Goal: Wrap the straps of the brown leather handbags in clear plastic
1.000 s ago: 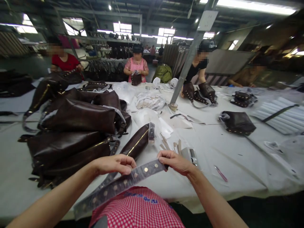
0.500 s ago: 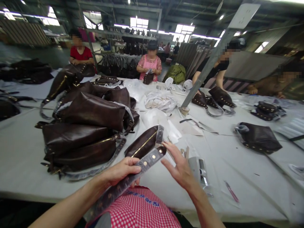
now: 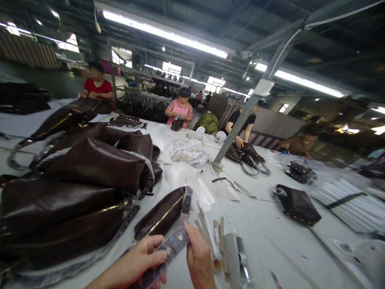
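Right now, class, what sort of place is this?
Probably a bag workshop: brown bags lie piled on a large table, people across it handle more, and a strip light hangs overhead.

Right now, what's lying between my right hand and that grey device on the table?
In the head view, a cluster of thin pale and brown strips lies between your right hand and the grey device.

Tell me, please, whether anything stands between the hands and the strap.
Only clear film that seems to wrap the strap; nothing else visible does. The left hand grips the strap, and the right hand is at its far end.
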Motion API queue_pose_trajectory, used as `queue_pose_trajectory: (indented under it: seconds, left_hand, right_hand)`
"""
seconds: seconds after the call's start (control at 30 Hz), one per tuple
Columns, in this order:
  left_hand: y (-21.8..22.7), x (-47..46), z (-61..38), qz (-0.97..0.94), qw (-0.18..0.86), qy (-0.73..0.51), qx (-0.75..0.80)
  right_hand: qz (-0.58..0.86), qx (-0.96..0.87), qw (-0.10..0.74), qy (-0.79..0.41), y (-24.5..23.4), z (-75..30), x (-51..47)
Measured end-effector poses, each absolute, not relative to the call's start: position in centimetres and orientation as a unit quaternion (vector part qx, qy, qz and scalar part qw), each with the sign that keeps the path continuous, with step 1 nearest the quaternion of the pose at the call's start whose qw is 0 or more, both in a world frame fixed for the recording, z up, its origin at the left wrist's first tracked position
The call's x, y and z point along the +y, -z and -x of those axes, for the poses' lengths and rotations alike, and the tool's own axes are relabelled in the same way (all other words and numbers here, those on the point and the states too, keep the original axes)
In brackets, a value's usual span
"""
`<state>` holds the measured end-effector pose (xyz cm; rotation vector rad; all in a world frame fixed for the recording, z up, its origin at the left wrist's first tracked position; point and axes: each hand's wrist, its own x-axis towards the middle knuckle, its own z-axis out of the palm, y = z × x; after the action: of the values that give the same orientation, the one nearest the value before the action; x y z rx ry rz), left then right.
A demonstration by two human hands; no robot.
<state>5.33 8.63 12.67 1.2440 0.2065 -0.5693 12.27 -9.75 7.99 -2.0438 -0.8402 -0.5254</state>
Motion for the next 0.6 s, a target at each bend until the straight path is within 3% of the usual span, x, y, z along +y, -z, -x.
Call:
queue_pose_trajectory:
  seconds: [0.37, 0.6]
  left_hand:
    - [-13.0, 8.3, -5.5, -0.609, 0.749, 0.246, 0.089]
    - [-11.6, 7.6, -6.3, -0.661, 0.724, 0.194, 0.034]
  right_hand:
    - [0.831, -0.33, 0.351, 0.277, -9.4, -12.7, -10.2]
    - [0.834, -0.16, 0.503, 0.159, -7.1, -10.6, -8.1]
